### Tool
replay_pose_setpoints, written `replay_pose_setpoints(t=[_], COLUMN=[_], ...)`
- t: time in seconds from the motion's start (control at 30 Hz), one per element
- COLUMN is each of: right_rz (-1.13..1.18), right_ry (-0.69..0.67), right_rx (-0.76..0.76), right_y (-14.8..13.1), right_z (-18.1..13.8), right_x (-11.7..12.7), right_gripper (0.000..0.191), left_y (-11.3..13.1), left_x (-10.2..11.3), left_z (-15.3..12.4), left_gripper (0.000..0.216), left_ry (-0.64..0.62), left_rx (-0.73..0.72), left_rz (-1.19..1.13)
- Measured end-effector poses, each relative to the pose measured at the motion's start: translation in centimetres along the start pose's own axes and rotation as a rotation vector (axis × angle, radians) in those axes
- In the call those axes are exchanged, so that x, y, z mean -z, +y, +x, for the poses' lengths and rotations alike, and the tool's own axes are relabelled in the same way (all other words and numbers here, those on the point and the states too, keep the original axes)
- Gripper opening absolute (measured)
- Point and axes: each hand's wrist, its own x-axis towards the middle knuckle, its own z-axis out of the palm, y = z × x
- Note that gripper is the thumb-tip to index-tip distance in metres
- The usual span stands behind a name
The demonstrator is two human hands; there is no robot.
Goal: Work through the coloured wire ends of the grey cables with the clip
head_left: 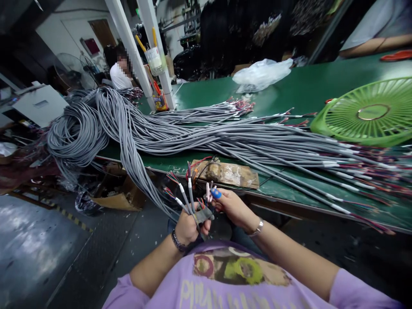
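My left hand (188,226) is closed round several grey cables (190,195), whose ends fan upward with thin coloured wires bared beyond white wraps. A grey covering (204,214) shows on its fingers. Close beside it on the right, my right hand (233,207) has its fingers pinched together, a blue cover (216,193) on one of them. A small pale piece (208,193) stands at those fingertips, too small to name. Just beyond both hands lies a worn wooden block (233,174) at the bench edge, with red wires at its left end.
Long bundles of grey cable (180,135) stretch along the green bench (322,81), coiled at the left. A green fan (370,111) lies at the right, a plastic bag (262,75) behind. White posts (154,51) rise from the bench. A person (120,75) sits farther back.
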Motion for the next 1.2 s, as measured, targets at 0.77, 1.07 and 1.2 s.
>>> replay_pose_setpoints(t=[0.77,1.07,1.2], right_rz=[0.506,0.524,0.454], right_ry=[0.054,-0.038,0.017], right_rx=[-0.133,-0.191,-0.087], right_y=[1.3,0.9,0.6], right_z=[1.0,0.2,0.0], right_x=[-1.1,-0.6,-0.9], right_gripper=[0.040,0.031,0.026], left_y=[-0.6,-2.0,-2.0], left_x=[0.7,0.0,-1.0], left_z=[1.1,-1.2,-1.0], left_gripper=[0.039,0.035,0.036], left_ry=[-0.023,0.096,0.204], left_rx=[0.046,-0.073,-0.113], left_rz=[0.029,0.005,-0.026])
